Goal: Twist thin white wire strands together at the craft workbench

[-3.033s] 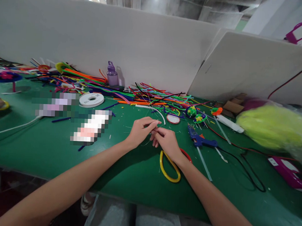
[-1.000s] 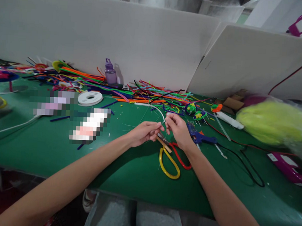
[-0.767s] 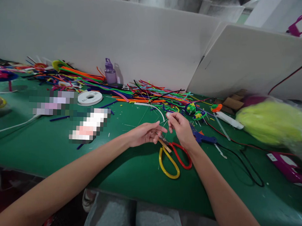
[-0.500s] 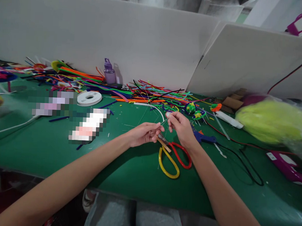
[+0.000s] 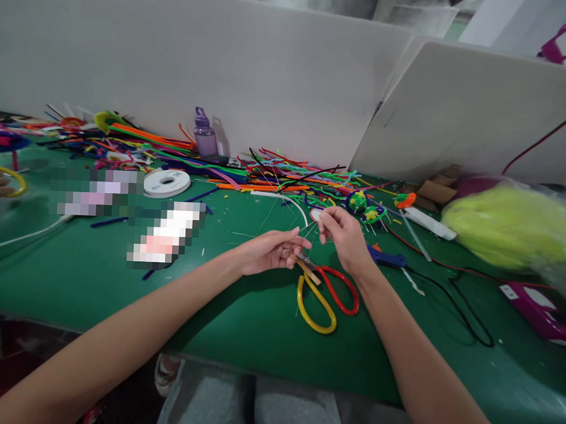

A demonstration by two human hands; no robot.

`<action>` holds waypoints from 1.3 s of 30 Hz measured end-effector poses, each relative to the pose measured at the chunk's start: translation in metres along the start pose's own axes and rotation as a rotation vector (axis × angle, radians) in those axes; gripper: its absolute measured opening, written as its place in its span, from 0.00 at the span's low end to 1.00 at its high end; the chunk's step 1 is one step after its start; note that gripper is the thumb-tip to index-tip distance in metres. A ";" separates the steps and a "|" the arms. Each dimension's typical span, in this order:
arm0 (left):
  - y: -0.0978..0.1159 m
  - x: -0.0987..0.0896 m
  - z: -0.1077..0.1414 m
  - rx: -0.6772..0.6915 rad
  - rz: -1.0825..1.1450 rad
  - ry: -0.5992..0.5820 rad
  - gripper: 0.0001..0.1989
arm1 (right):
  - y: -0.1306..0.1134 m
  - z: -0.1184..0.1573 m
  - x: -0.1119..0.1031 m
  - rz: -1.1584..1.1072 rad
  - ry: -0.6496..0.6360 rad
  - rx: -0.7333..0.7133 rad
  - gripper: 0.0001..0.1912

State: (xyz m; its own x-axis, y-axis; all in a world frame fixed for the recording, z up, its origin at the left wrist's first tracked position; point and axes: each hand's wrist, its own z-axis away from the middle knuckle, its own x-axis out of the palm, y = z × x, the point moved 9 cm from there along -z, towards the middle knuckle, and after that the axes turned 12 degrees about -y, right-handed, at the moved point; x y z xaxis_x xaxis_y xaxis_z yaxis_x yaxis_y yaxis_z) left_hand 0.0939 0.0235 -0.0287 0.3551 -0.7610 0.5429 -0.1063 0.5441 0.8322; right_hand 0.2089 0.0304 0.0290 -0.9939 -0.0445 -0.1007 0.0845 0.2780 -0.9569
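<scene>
Pinching a thin wire (image 5: 310,229), both hands' fingers (image 5: 324,221) meet above scissors (image 5: 326,292).

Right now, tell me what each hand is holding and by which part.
The right hand and the left hand each pinch, at the fingertips, an end of a thin thread strung between them. The scissors lie untouched on the table.
</scene>
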 end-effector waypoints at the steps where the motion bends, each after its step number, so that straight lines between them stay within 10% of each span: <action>1: -0.002 0.001 0.000 -0.019 0.021 -0.019 0.19 | 0.000 0.000 -0.003 -0.013 0.013 0.001 0.09; 39: -0.006 0.012 -0.001 -0.021 0.094 -0.133 0.16 | -0.008 -0.002 -0.028 -0.116 0.097 -0.083 0.06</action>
State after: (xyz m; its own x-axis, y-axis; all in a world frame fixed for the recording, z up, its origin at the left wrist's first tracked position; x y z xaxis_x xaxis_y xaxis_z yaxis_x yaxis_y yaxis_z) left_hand 0.1001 0.0119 -0.0272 0.2182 -0.7456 0.6297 -0.1130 0.6216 0.7751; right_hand 0.2363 0.0313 0.0401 -0.9992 0.0103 0.0399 -0.0336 0.3550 -0.9343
